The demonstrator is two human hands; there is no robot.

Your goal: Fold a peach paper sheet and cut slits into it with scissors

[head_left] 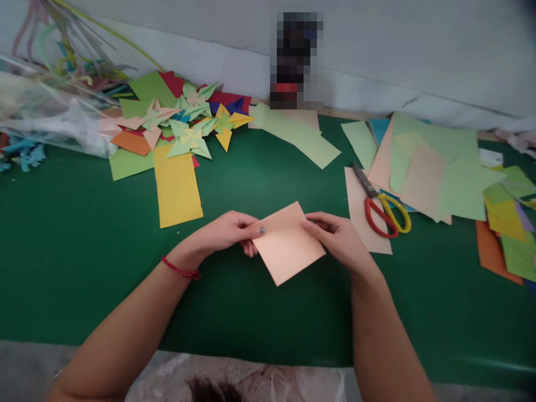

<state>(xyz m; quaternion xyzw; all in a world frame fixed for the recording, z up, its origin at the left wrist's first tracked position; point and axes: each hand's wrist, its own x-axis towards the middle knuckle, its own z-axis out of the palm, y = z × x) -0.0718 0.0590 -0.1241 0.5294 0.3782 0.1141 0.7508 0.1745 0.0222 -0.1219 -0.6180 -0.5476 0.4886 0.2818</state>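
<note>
A square sheet of peach paper [288, 245] is held up over the green table between my two hands. My left hand [232, 231] pinches its left corner, thumb on top and fingers underneath. At the upper right edge my right hand [335, 231] grips the same sheet, its thumb lying on the paper. The sheet looks flat and slightly turned; whether it is folded double I cannot tell. Close to my right hand lie scissors [381, 206] with one red and one yellow handle, resting partly on a pale pink paper strip [355, 206].
Folded paper pinwheel shapes [190, 137] pile up at the back left, near a yellow sheet [178, 187] and a clear plastic bag [54, 106]. Green and pink sheets [439, 167] overlap at the right. The green table [104, 251] meets a pale wall behind; a blurred-out object stands there.
</note>
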